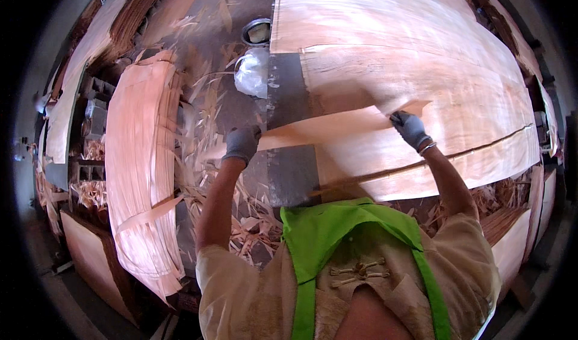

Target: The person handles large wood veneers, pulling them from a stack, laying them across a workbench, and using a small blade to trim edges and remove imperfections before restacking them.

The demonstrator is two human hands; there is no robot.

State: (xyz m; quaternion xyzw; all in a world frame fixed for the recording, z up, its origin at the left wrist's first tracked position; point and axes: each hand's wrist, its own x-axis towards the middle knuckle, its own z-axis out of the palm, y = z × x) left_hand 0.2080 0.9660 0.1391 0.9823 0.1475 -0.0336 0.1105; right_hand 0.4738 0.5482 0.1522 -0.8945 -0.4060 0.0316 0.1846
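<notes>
A long, narrow strip of wood veneer [340,125] is stretched between my two hands, above a work surface spread with veneer sheets. My left hand [242,143], in a grey glove, is closed around the strip near its left end, just left of the dark bare part of the surface [294,174]. Toward the other end, my right hand [410,130], also gloved, pinches the strip over a large pale veneer sheet [469,108]. A dark split or seam [457,154] runs across the sheets on the near side.
At left lies a tall stack of veneer [141,153], with hollow blocks [96,114] beyond it. Torn veneer scraps [256,234] litter the floor between stack and surface. A clear plastic bag [251,72] and a round bowl [257,32] sit by the surface's left edge.
</notes>
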